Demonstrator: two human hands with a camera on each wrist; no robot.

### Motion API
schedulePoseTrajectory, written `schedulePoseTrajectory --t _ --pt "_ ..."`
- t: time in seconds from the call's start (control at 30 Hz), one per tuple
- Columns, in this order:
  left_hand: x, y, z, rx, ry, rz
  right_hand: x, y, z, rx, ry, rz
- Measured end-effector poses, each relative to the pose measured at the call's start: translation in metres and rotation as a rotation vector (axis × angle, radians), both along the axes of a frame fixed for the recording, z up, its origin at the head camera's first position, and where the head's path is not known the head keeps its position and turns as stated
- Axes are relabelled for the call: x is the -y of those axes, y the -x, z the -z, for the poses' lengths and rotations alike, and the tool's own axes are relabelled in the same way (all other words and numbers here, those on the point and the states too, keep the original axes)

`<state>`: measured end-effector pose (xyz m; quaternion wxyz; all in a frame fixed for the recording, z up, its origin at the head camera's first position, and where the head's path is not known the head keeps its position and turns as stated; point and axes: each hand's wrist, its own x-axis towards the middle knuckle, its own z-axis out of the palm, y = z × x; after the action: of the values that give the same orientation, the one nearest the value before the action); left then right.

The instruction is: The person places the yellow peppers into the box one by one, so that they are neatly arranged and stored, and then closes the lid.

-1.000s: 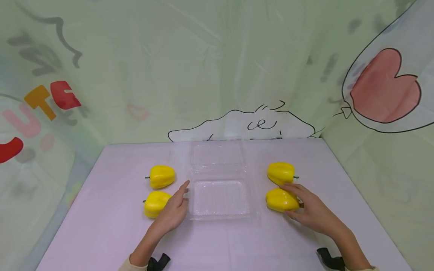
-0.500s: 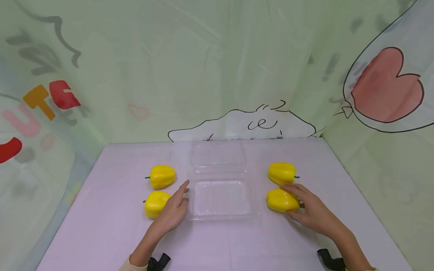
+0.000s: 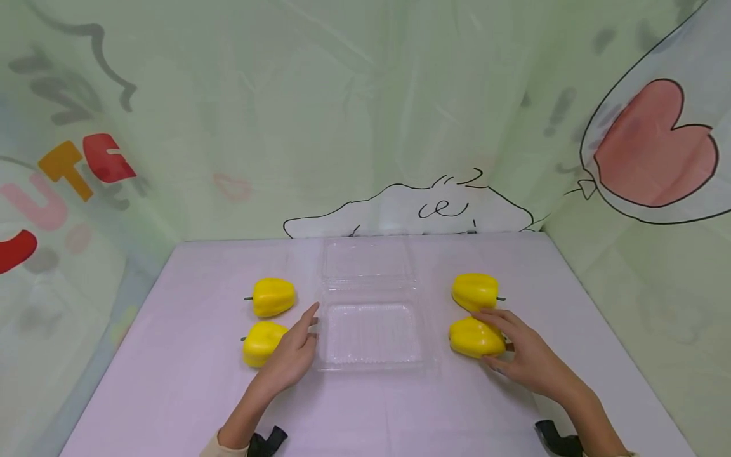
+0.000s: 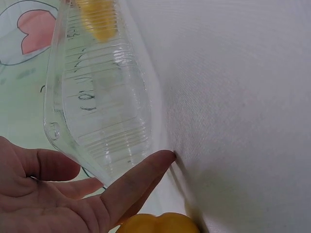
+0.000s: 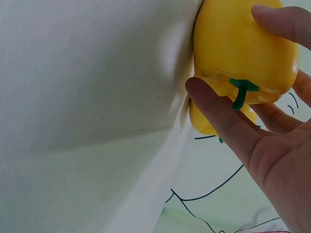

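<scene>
Four fingers and thumb of my right hand [image 3: 525,355] are spread round the stem end of the near right yellow bell pepper [image 3: 475,337], which rests on the table. In the right wrist view the thumb lies on that pepper's side, its green stem [image 5: 240,93] facing the palm. A second yellow bell pepper [image 3: 474,291] sits just behind it. My left hand [image 3: 294,355] rests with fairly straight fingers along the left side of a clear plastic clamshell box [image 3: 374,367]. Its lid is folded back, and the box holds nothing. Left of this hand lies another yellow bell pepper [image 3: 264,343], partly hidden by it.
One more yellow bell pepper [image 3: 274,297] lies at the back left. The clear lid [image 3: 365,261] reaches toward the table's back edge. A pale lilac cloth covers the table [image 3: 365,412], and printed curtains [image 3: 342,114] enclose the back and sides.
</scene>
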<state>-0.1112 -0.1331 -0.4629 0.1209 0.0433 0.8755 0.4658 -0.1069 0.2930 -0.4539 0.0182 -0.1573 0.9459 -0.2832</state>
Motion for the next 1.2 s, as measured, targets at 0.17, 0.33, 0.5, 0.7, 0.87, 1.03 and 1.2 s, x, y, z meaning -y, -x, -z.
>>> schedulePoseTrajectory --t 0.17,0.33,0.5,0.7,0.87,1.03,1.2 --pt "0.0 0.0 0.0 0.002 -0.002 0.004 0.0 0.001 0.0 -0.009 0.028 -0.012" --pt "0.0 0.0 0.0 0.002 -0.006 0.007 0.0 0.002 0.001 -0.029 0.055 -0.025" --pt "0.001 0.002 0.001 -0.001 0.001 0.007 0.003 0.003 -0.001 -0.047 0.072 -0.029" --pt "0.001 0.003 0.002 -0.006 0.016 0.004 0.01 0.003 -0.007 -0.066 0.085 -0.04" --pt "0.0 0.003 0.002 -0.016 0.026 0.002 0.015 0.004 -0.011 -0.072 0.085 -0.039" --pt "-0.001 0.004 0.001 -0.019 0.036 -0.005 0.019 0.005 -0.016 -0.105 0.08 -0.044" --pt "-0.002 0.007 0.001 -0.022 0.045 -0.011 0.022 0.006 -0.021 -0.129 0.071 -0.053"
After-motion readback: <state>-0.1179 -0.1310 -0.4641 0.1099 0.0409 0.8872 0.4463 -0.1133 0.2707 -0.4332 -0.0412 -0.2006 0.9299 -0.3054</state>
